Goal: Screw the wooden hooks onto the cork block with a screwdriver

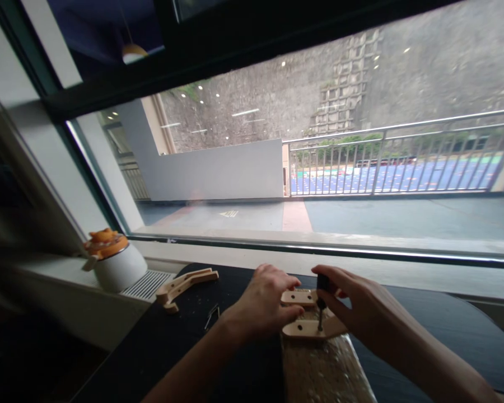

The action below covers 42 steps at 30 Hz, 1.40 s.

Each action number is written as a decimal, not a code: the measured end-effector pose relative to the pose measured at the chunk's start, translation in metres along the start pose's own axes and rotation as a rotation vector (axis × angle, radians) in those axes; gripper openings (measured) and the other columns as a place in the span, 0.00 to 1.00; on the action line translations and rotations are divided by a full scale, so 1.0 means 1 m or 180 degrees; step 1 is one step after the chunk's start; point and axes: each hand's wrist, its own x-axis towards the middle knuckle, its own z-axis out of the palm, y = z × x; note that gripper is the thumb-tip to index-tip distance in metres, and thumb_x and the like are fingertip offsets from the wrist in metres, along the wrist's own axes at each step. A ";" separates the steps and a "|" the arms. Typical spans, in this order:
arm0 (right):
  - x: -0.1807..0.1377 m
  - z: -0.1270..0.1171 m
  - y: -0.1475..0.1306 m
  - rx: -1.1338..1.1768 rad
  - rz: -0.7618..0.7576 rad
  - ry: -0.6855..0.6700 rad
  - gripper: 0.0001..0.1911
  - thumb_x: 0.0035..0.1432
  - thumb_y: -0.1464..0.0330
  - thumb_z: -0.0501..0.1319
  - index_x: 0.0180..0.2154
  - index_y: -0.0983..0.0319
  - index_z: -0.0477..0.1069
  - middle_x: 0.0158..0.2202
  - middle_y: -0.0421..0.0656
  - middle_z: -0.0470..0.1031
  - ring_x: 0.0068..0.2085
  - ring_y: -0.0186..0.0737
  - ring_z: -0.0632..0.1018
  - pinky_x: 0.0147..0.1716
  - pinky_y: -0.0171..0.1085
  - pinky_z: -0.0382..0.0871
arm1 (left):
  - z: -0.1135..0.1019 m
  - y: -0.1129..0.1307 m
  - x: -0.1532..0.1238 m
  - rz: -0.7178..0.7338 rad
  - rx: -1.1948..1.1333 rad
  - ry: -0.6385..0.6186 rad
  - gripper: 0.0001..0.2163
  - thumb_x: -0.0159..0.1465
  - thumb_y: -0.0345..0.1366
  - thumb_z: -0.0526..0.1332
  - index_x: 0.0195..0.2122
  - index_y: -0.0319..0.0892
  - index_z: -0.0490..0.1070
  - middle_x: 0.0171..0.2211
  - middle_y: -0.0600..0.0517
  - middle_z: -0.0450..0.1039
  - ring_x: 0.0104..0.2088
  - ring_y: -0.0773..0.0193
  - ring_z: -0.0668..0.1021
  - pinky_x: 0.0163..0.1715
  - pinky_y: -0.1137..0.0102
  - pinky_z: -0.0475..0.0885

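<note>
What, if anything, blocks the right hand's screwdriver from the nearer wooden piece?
Nothing visible. The right hand holds the screwdriver with its tip down at the nearer wooden piece; the left hand is off to the left, not between them.

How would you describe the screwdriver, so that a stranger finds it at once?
On the dark table by the window, find the rough board. Above it, the right hand grips the screwdriver by its black handle. Unlike the pale wooden pieces near it, it is dark and stands upright, tip down.
</note>
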 end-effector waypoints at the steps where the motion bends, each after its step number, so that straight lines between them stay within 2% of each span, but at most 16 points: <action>1: -0.001 0.001 0.002 0.0011 0.0009 0.0029 0.17 0.60 0.67 0.54 0.51 0.57 0.68 0.38 0.44 0.79 0.35 0.43 0.80 0.30 0.38 0.70 | 0.003 0.004 0.010 0.0062 0.0041 -0.0286 0.10 0.54 0.38 0.68 0.38 0.44 0.77 0.35 0.50 0.78 0.44 0.52 0.75 0.54 0.56 0.61; 4: -0.002 -0.001 0.006 0.0043 0.0026 0.0030 0.17 0.60 0.66 0.55 0.52 0.55 0.68 0.38 0.43 0.80 0.34 0.42 0.80 0.30 0.37 0.70 | 0.017 0.010 0.031 0.0023 -0.0222 -0.0869 0.05 0.53 0.39 0.69 0.28 0.45 0.77 0.28 0.55 0.78 0.40 0.55 0.76 0.59 0.48 0.49; 7: -0.001 -0.005 0.004 -0.0011 -0.0025 -0.0023 0.15 0.61 0.67 0.54 0.49 0.55 0.69 0.42 0.43 0.78 0.36 0.42 0.79 0.31 0.38 0.70 | 0.030 0.009 0.037 -0.0081 -0.0426 -0.0887 0.05 0.57 0.37 0.67 0.25 0.43 0.76 0.27 0.56 0.78 0.37 0.59 0.77 0.61 0.47 0.43; 14: 0.001 -0.005 -0.008 0.0001 -0.0253 -0.0102 0.14 0.64 0.70 0.49 0.48 0.57 0.69 0.42 0.43 0.75 0.35 0.37 0.77 0.32 0.36 0.68 | 0.032 0.001 0.032 -0.0033 -0.0456 -0.0860 0.05 0.58 0.35 0.66 0.27 0.41 0.76 0.27 0.54 0.78 0.35 0.60 0.78 0.60 0.46 0.43; 22: -0.002 -0.005 -0.017 -0.0174 -0.0400 -0.0076 0.11 0.64 0.70 0.49 0.38 0.58 0.69 0.39 0.43 0.75 0.34 0.37 0.77 0.32 0.35 0.68 | 0.034 0.006 0.029 -0.0059 -0.0308 -0.0824 0.05 0.58 0.35 0.65 0.25 0.42 0.76 0.26 0.54 0.79 0.35 0.60 0.78 0.61 0.47 0.44; 27: -0.002 -0.005 -0.017 -0.0248 -0.0443 -0.0050 0.12 0.64 0.70 0.49 0.39 0.58 0.70 0.38 0.44 0.76 0.34 0.38 0.77 0.32 0.35 0.69 | 0.038 0.004 0.028 0.0005 -0.0366 -0.0750 0.05 0.58 0.34 0.65 0.25 0.43 0.76 0.26 0.55 0.79 0.35 0.60 0.78 0.61 0.45 0.43; 34: -0.002 -0.004 -0.010 -0.0238 -0.0474 0.0009 0.14 0.63 0.71 0.50 0.45 0.58 0.71 0.44 0.45 0.76 0.38 0.40 0.78 0.33 0.35 0.70 | 0.042 0.002 0.028 0.0038 -0.0343 -0.0690 0.07 0.59 0.35 0.63 0.24 0.43 0.75 0.25 0.54 0.78 0.32 0.63 0.77 0.60 0.43 0.43; 42: -0.001 -0.006 -0.010 -0.0126 -0.0385 0.0157 0.15 0.62 0.71 0.51 0.46 0.56 0.72 0.41 0.43 0.78 0.35 0.38 0.79 0.31 0.34 0.70 | 0.034 0.010 0.028 -0.0048 -0.0327 -0.0795 0.08 0.58 0.35 0.64 0.23 0.42 0.74 0.25 0.55 0.78 0.31 0.63 0.77 0.60 0.43 0.43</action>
